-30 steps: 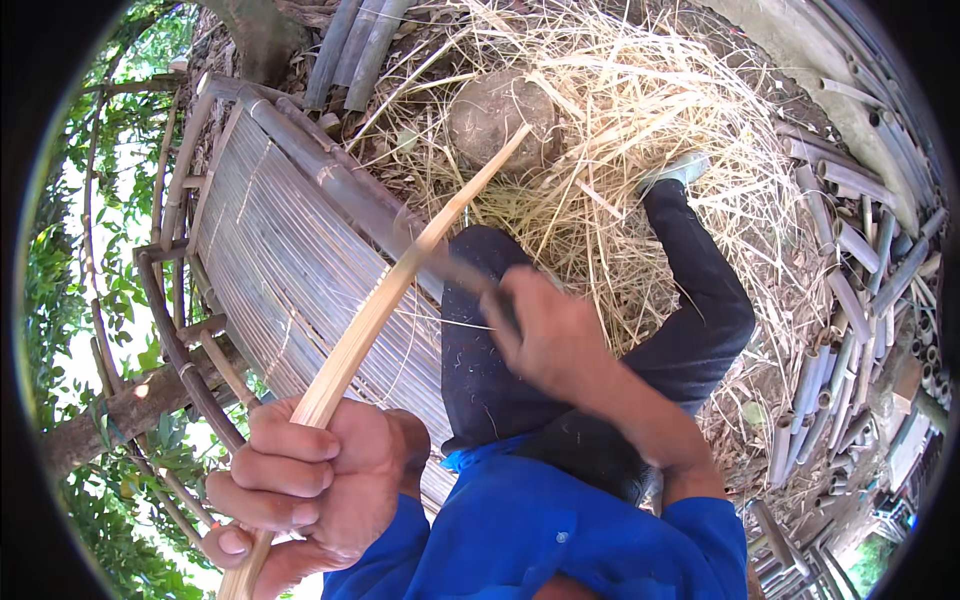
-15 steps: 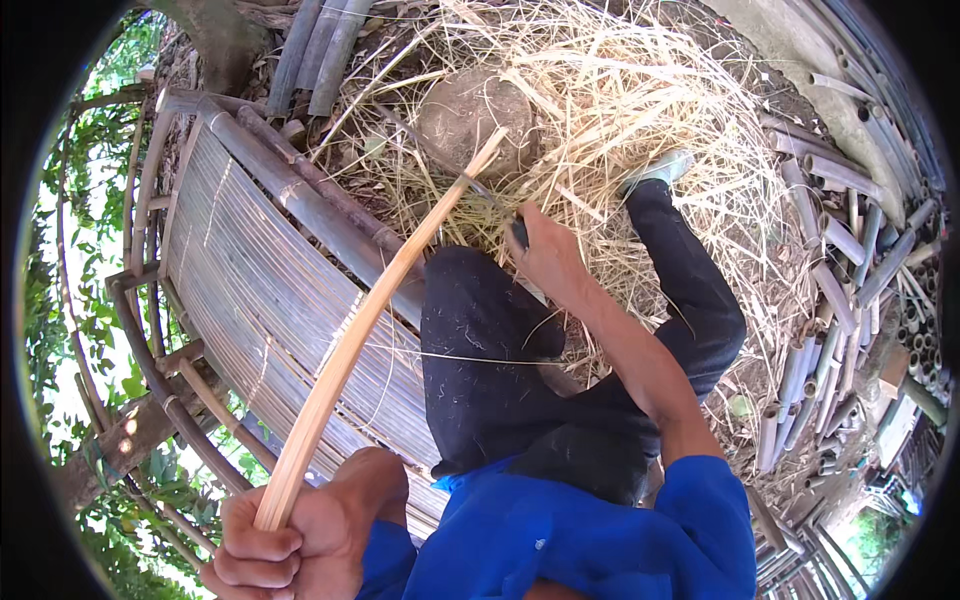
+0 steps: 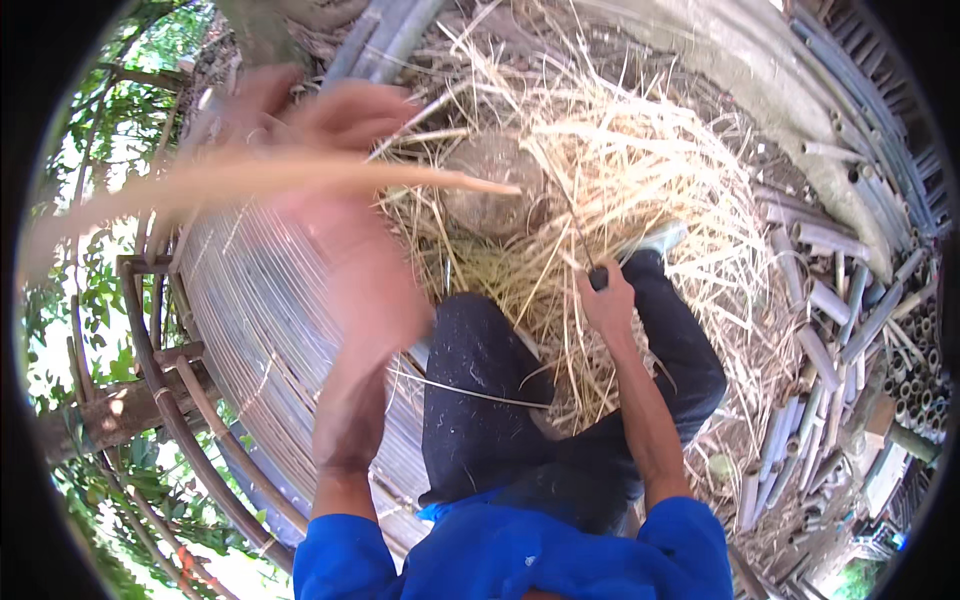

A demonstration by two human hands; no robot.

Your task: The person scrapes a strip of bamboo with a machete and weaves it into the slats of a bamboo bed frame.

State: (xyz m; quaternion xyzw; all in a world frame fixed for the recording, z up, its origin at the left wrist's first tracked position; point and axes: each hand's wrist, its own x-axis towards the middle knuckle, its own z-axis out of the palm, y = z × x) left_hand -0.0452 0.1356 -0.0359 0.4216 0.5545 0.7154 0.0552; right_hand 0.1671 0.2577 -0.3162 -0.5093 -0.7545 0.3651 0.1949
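Observation:
A long, pale split-bamboo strip (image 3: pixel 250 176), smeared by motion, lies crosswise at the upper left, its thin end pointing right toward the round chopping stump (image 3: pixel 490 185). Behind the strip is my left hand (image 3: pixel 345 225), raised over the slatted bench. Its fingers are blurred, and I cannot tell whether they close round the strip. My right hand (image 3: pixel 610 305) is closed round the dark handle of a knife (image 3: pixel 598 277) near my right shin. The thin blade points up and slightly left over the shavings.
Pale shavings (image 3: pixel 640 150) cover the ground around the stump. A bamboo-slat bench (image 3: pixel 250 300) stands along my left side. Cut bamboo lengths (image 3: pixel 830 300) are piled at the right, and thick poles (image 3: pixel 385 40) lie at the top. A thin strand (image 3: pixel 470 390) crosses my left leg.
My left hand has swung up and forward from the lower left, and the bamboo strip has turned from steep to nearly level. My right hand with the knife has moved right and slightly nearer.

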